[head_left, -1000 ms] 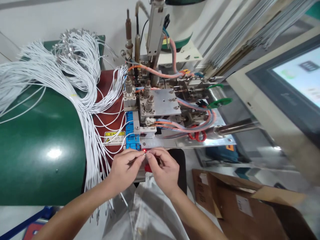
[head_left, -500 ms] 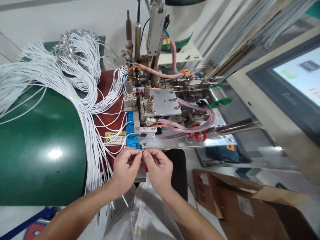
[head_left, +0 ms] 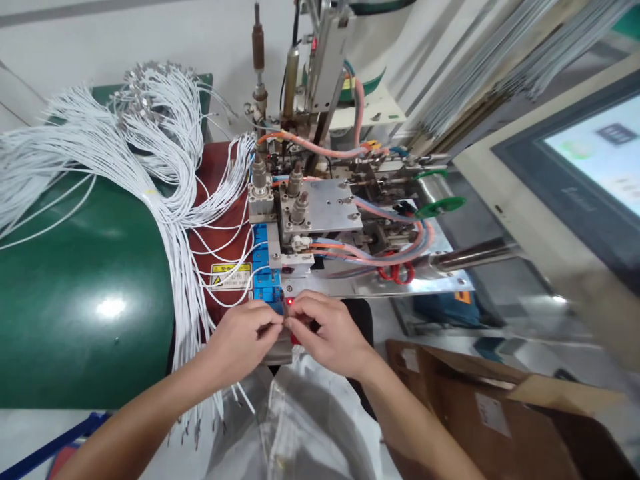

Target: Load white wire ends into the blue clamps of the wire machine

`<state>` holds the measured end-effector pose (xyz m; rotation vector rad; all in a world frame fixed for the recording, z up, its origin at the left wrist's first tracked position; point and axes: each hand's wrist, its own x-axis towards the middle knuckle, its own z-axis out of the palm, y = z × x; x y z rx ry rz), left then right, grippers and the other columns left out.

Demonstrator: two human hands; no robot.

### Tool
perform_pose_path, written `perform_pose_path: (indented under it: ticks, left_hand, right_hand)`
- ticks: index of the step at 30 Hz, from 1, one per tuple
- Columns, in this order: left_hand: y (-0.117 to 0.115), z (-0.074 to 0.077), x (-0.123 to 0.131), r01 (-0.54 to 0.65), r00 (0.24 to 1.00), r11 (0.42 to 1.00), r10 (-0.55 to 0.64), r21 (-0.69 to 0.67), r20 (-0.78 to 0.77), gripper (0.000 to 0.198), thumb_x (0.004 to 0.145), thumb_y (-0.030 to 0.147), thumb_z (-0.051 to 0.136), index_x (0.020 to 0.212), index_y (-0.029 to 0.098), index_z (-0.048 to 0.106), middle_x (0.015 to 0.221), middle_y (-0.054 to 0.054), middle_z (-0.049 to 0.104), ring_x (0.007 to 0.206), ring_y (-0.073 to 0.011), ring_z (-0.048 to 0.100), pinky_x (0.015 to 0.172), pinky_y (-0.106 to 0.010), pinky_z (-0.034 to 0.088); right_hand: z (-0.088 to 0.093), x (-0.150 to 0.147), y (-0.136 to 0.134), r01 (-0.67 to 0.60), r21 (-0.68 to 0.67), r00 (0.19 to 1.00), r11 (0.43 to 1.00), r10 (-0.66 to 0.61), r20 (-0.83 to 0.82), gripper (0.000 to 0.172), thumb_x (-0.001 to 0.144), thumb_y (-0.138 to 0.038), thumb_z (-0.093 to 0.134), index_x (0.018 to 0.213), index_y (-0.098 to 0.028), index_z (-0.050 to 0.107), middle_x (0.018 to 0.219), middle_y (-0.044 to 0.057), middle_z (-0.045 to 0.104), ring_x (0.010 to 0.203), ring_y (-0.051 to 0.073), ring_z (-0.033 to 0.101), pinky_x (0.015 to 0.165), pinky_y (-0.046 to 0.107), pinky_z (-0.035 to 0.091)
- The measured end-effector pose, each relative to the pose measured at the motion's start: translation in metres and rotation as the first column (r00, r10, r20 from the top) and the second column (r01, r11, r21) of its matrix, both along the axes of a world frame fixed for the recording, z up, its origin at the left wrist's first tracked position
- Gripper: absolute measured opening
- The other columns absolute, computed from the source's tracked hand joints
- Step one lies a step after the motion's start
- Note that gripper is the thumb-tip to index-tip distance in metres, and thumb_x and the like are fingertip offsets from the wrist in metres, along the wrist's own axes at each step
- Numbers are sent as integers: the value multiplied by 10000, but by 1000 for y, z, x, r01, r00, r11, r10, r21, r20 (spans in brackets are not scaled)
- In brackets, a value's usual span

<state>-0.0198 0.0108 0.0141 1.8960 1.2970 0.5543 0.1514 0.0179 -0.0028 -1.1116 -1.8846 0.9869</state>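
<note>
My left hand (head_left: 246, 339) is closed in a pinch in front of the machine, thumb against forefinger. Opposite it, my right hand (head_left: 327, 333) pinches as well, and the two sets of fingertips almost touch. Whatever sits between them is too small and hidden to make out. Just behind my fingertips is a row of blue cable holders (head_left: 265, 267) along the machine's edge, with white cables (head_left: 220, 257) running into it from the left. A small red light (head_left: 290, 302) glows beside my right fingers.
A large bundle of white cables (head_left: 175, 267) hangs over a green surface (head_left: 85, 293) on the left. The machine's metal plate (head_left: 325, 203) and hoses stand ahead. To the right are a wire spool (head_left: 434, 190), a screen (head_left: 590, 143) and an opened cardboard box (head_left: 480, 407).
Both hands have come slightly down toward me, and my right hand has turned and shifted right. The red light now shows. A vertical rod at the machine's back has shifted right and down.
</note>
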Motion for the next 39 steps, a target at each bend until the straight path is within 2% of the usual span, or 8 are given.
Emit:
perform_pose_path:
  ticks: [3,8,13,22,25,29,31,39]
  left_hand:
    - [0,-4,0,-102,995,993,102,-68,0,134,785,145,533,718,187,641,651,21,574,599,-96,545,549,-189,421]
    - [-8,-20,7,-321,924,937,342,-140,173,121,810,231,531,762,173,625,649,19,550,527,-84,536,524,-194,444]
    - [-10,-26,7,-333,907,925,367,-181,207,104,797,224,545,770,174,632,666,19,542,505,-76,543,510,-191,458]
    - [-11,-29,10,-369,876,897,423,-241,232,109,796,244,546,776,165,618,632,22,548,473,-75,547,479,-185,466]
    - [-10,-27,9,-357,891,905,404,-231,206,124,814,259,529,795,167,610,599,28,554,469,-84,552,496,-198,474]
    - [-4,-21,-2,-256,964,962,262,-96,49,139,820,254,537,904,202,636,754,1,627,616,-116,600,620,-239,494]
    - [1,-18,-9,-190,981,981,188,-28,-53,190,819,223,537,986,223,627,844,-9,646,723,-139,614,690,-261,489]
    - [2,-22,-10,-168,985,985,169,38,-36,172,821,191,534,953,222,640,895,-8,669,797,-141,617,743,-255,481]
  right_hand:
    - [-6,-9,-4,114,31,991,993,-112,-74,132,790,-155,528,672,-177,583,638,15,562,601,132,516,564,253,411]
    - [-22,-31,-16,380,-153,872,912,-409,-270,176,800,-199,544,628,-180,577,604,1,538,567,124,503,534,250,411]
    - [-28,-29,-17,364,-245,845,899,-429,-320,127,789,-209,543,710,-174,637,682,28,591,635,142,547,590,270,438]
    - [-29,-34,-15,290,-537,730,792,-546,-410,85,709,-237,631,650,-175,625,646,6,607,602,129,552,586,265,452]
    - [-29,-36,-16,361,-441,771,822,-529,-355,98,742,-229,596,663,-178,622,642,12,607,589,132,548,563,265,451]
    - [-32,-30,-15,491,-8,861,871,-487,-147,91,765,-183,558,691,-181,611,683,32,609,661,158,560,635,297,449]
    - [-36,-25,-12,484,84,875,871,-481,-58,101,777,-181,536,693,-182,591,677,34,602,672,165,559,652,303,445]
    - [-35,-23,-10,415,-172,894,894,-436,-109,97,787,-232,531,743,-180,600,720,29,613,644,144,556,583,259,435]
